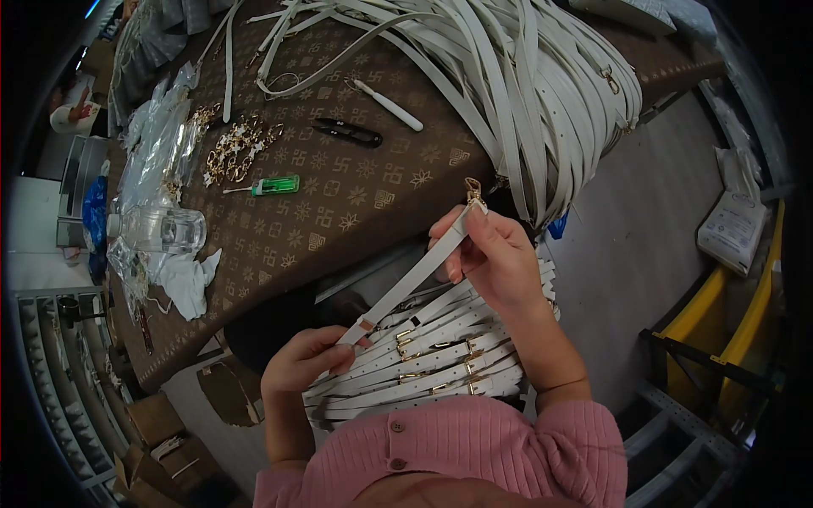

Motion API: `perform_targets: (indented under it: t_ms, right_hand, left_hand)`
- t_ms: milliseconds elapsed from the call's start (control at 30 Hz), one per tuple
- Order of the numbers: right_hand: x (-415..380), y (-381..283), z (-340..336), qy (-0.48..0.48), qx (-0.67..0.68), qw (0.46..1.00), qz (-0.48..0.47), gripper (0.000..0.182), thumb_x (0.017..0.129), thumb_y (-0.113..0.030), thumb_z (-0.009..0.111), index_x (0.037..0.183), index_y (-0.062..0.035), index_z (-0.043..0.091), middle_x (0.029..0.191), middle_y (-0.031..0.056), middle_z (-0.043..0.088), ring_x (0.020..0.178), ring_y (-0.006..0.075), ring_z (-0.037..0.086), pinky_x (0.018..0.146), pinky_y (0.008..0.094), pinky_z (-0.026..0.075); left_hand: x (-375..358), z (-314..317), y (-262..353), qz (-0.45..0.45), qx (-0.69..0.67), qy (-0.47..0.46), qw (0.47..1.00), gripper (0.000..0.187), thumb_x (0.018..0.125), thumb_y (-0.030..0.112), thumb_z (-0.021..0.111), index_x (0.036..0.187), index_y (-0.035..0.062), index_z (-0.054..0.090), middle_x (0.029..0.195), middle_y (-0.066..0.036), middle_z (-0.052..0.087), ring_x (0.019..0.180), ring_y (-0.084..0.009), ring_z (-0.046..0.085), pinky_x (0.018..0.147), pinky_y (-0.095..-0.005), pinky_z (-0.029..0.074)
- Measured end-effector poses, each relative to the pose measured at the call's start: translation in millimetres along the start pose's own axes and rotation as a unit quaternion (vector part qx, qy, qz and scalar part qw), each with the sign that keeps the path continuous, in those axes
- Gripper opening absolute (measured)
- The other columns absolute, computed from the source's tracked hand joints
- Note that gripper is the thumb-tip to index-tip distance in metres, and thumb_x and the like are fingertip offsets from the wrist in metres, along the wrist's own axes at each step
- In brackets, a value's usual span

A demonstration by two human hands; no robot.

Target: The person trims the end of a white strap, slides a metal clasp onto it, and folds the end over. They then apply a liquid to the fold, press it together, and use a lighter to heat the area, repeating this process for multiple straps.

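Observation:
A white strap [412, 277] with a gold clasp [473, 191] at its upper end is stretched slantwise between my hands. My right hand [498, 254] pinches it just below the clasp. Near the strap's lower end, by a small gold-coloured fitting, my left hand [315, 356] closes its fingers round it. Under my hands, across my lap, lies a pile of white belts [440, 364] with gold buckles. A large bundle of white straps [550, 93] hangs over the table's edge above my right hand.
On the brown patterned table [356, 199] lie a green-handled screwdriver [275, 185], black snips [347, 133], a white-handled tool [389, 106], gold clasps [237, 151], plastic bags and a clear bottle [182, 230]. A yellow frame [720, 339] stands at right, cardboard boxes [161, 419] at lower left.

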State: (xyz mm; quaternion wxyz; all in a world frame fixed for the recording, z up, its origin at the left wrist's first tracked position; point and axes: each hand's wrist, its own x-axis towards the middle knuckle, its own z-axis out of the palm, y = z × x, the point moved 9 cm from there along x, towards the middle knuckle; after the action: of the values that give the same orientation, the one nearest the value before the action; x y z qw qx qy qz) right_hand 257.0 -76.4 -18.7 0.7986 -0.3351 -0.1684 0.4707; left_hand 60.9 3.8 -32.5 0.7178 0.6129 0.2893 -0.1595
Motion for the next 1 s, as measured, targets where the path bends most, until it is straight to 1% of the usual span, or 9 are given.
perform_targets:
  t_ms: [67,133,367,433,533,633,700,800,1000]
  right_hand:
    - [0,2,5,-0.018,-0.034,0.999,0.004,0.038,0.093,-0.026,0.038,0.09,0.008,0.056,0.073,0.0099,0.056,0.053,0.0103,0.052,0.052,0.0216,0.043]
    - [-4,11,21,-0.024,-0.159,0.986,0.045,0.032,0.091,-0.021,0.043,0.09,0.0071,0.058,0.071,0.0083,0.055,0.053,0.0086,0.051,0.053,0.0205,0.043]
    - [16,7,54,-0.165,-0.396,0.903,-0.029,0.015,0.084,-0.01,0.055,0.087,0.0039,0.061,0.075,0.002,0.05,0.063,0.0062,0.051,0.055,0.0185,0.041]
    - [35,-6,38,-0.053,-0.352,0.934,-0.028,0.013,0.08,-0.009,0.059,0.084,0.0025,0.062,0.073,0.0035,0.052,0.062,0.0078,0.05,0.056,0.0208,0.04]
    - [72,-32,42,0.0,-0.465,0.874,-0.141,0.011,0.076,-0.009,0.063,0.08,0.0016,0.063,0.069,0.0072,0.054,0.061,0.0136,0.053,0.056,0.0255,0.041]
    - [111,-27,61,0.008,-0.633,0.748,-0.202,0.014,0.077,-0.01,0.061,0.084,0.002,0.061,0.075,0.0093,0.052,0.064,0.0173,0.053,0.058,0.0273,0.043]
    - [124,-20,84,0.027,-0.738,0.572,-0.357,0.016,0.072,-0.011,0.064,0.082,0.0008,0.058,0.081,0.0124,0.051,0.074,0.0257,0.052,0.064,0.0339,0.043]
    - [144,2,81,0.032,-0.787,0.529,-0.317,0.016,0.07,-0.01,0.064,0.078,-0.0007,0.054,0.085,0.012,0.05,0.082,0.0282,0.049,0.067,0.0385,0.042]
    - [105,-2,87,0.01,-0.784,0.496,-0.374,0.008,0.081,-0.006,0.052,0.075,-0.0011,0.051,0.074,0.0127,0.051,0.067,0.0292,0.052,0.06,0.0367,0.043]
  left_hand:
    - [4,5,5,0.007,0.039,0.009,0.999,0.022,0.083,0.01,0.048,0.095,-0.0058,0.057,0.064,-0.001,0.05,0.057,-0.0069,0.044,0.053,-0.0207,0.033]
    - [12,17,36,0.14,0.083,0.007,0.987,0.021,0.085,0.01,0.046,0.094,-0.0052,0.057,0.068,-0.003,0.054,0.061,-0.0075,0.048,0.056,-0.0202,0.036]
    - [24,5,54,0.15,-0.017,0.102,0.983,0.021,0.09,0.015,0.045,0.085,-0.0019,0.058,0.061,0.002,0.046,0.052,-0.0038,0.038,0.046,-0.0187,0.03]
    - [22,-10,43,0.138,-0.11,0.117,0.977,0.027,0.092,0.02,0.042,0.087,-0.0011,0.058,0.057,0.004,0.042,0.048,-0.0028,0.033,0.044,-0.0175,0.025]
    - [18,-23,38,0.153,-0.138,0.159,0.966,0.031,0.093,0.023,0.038,0.093,-0.0006,0.058,0.055,0.005,0.039,0.048,-0.0016,0.03,0.044,-0.017,0.022]
    - [16,-23,41,0.152,-0.131,0.183,0.962,0.032,0.093,0.023,0.037,0.102,-0.0007,0.056,0.057,0.005,0.039,0.049,-0.0015,0.029,0.044,-0.0166,0.022]
    - [14,-26,42,0.159,-0.146,0.189,0.958,0.031,0.093,0.022,0.036,0.105,-0.0005,0.055,0.059,0.004,0.04,0.049,-0.0015,0.029,0.045,-0.0164,0.023]
    - [7,-33,40,0.171,-0.167,0.196,0.951,0.031,0.093,0.019,0.035,0.111,-0.0002,0.051,0.064,0.004,0.042,0.052,-0.0016,0.03,0.046,-0.016,0.024]
    - [-5,-36,40,0.183,-0.164,0.191,0.95,0.031,0.092,0.011,0.034,0.118,-0.0003,0.047,0.07,0.003,0.043,0.057,-0.0019,0.031,0.051,-0.0154,0.027]
